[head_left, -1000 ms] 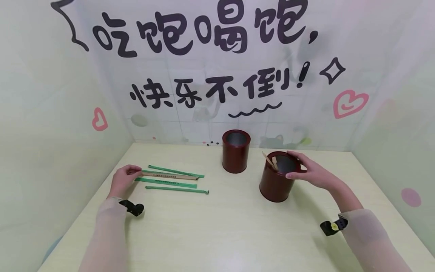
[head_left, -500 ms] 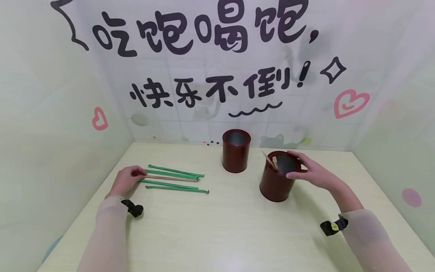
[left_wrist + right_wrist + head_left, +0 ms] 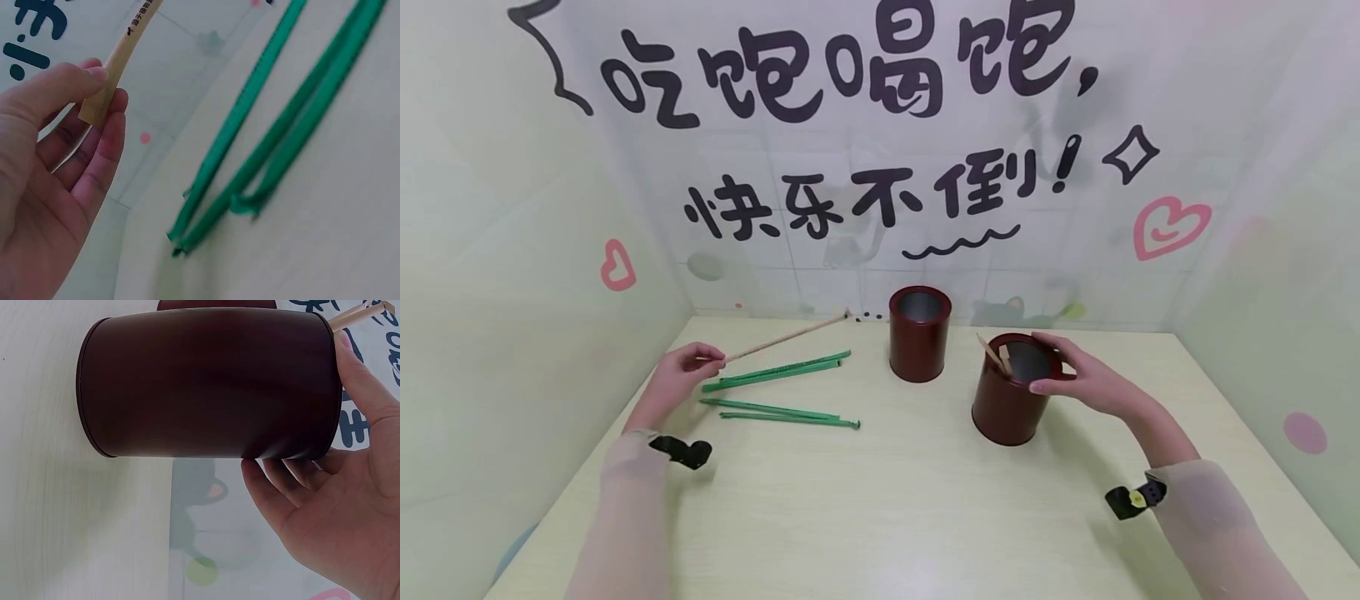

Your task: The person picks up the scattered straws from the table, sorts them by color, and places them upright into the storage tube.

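Between its thumb and fingers, my left hand (image 3: 681,375) pinches one end of a thin beige paper-wrapped stick (image 3: 786,337). The stick slants up to the right, raised off the table; black printing shows on its wrapper in the left wrist view. Below it lie several green paper-wrapped sticks (image 3: 782,372), roughly in two pairs. My right hand (image 3: 1093,379) grips a dark red cylindrical canister (image 3: 1009,408) near its rim, thumb on one side and fingers on the other. Beige sticks (image 3: 992,353) poke up at the canister's left rim; their lower ends are hidden.
A second dark red canister (image 3: 917,346) stands upright near the back wall, left of the held one. Nothing shows sticking out of it. The pale table (image 3: 880,500) is bounded by a printed back wall (image 3: 850,275) and side walls.
My left hand has lifted the beige stick from among the green ones, its far end swinging upward. Two green sticks have turned, their right ends higher. The right hand and its canister stay put.
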The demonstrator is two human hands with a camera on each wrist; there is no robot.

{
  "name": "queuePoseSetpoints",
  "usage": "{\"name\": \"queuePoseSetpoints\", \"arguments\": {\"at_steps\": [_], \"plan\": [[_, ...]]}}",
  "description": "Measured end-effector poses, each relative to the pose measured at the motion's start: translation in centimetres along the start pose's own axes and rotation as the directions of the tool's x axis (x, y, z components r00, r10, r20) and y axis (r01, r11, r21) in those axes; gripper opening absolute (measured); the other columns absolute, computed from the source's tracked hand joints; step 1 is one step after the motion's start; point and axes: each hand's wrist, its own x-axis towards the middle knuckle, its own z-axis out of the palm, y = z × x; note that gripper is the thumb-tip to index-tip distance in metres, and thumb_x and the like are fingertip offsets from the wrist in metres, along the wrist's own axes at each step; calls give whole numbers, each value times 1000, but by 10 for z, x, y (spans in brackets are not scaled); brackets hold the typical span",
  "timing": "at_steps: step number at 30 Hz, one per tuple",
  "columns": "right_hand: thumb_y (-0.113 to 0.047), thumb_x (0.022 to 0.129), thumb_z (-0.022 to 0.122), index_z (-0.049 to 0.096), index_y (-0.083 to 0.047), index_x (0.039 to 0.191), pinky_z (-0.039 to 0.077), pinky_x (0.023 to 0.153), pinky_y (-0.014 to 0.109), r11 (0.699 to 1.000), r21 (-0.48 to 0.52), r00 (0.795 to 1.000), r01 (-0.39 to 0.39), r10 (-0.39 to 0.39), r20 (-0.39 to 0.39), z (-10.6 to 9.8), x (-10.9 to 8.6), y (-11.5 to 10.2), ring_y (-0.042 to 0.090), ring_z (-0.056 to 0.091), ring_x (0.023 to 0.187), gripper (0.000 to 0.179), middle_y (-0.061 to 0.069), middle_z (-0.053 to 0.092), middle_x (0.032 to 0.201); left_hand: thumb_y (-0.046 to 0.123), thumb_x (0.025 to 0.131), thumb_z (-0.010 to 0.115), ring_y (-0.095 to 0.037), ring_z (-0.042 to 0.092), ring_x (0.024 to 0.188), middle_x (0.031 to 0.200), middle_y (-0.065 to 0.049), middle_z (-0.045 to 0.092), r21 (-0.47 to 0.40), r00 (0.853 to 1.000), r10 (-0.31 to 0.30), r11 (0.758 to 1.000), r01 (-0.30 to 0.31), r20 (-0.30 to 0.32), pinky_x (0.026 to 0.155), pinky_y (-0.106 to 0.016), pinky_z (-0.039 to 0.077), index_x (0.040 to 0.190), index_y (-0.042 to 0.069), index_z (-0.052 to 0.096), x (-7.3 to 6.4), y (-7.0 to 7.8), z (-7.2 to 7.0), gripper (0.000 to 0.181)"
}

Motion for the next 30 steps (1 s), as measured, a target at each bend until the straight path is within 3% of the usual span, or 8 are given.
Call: {"name": "queuePoseSetpoints", "arguments": {"at_steps": [3,11,18,24,30], "plan": [[-18,94,68,21,-1,155,39,109,64,1000,2,1000,-1,1,-1,0,0,0,43,34,137,79,26,30,155,11,99,61,5,66,86,92,20,66,-127,999,50,991,-51,-14,81,-7,52,115,-8,58,8,17,0,25],[-18,95,68,21,-1,155,39,110,64,1000,11,1000,-1,1,3,0,1,2,43,34,137,78,26,30,154,1,96,61,-1,69,88,94,10,67,-327,981,187,924,-196,-58,82,-11,55,103,1,61,23,75,10,6],[-17,94,68,21,-1,155,39,109,64,1000,15,1000,-1,1,2,0,0,2,43,35,137,79,26,30,154,-7,93,62,-1,64,84,93,9,65,-351,958,287,895,-276,-22,77,-11,55,95,12,65,29,134,30,19],[-18,95,68,21,-1,155,40,110,63,1000,16,1000,0,0,0,0,0,3,42,35,137,79,26,30,154,-10,90,62,-5,60,82,93,5,63,-392,942,334,861,-324,-44,74,-11,53,90,15,65,31,176,55,26],[-18,94,68,21,-2,156,40,110,63,1000,20,1000,-5,5,-6,1,1,4,42,34,137,79,25,30,155,-10,89,63,-6,60,83,93,4,62,-371,930,363,858,-355,-51,75,-12,54,91,13,64,34,210,82,24]]}}
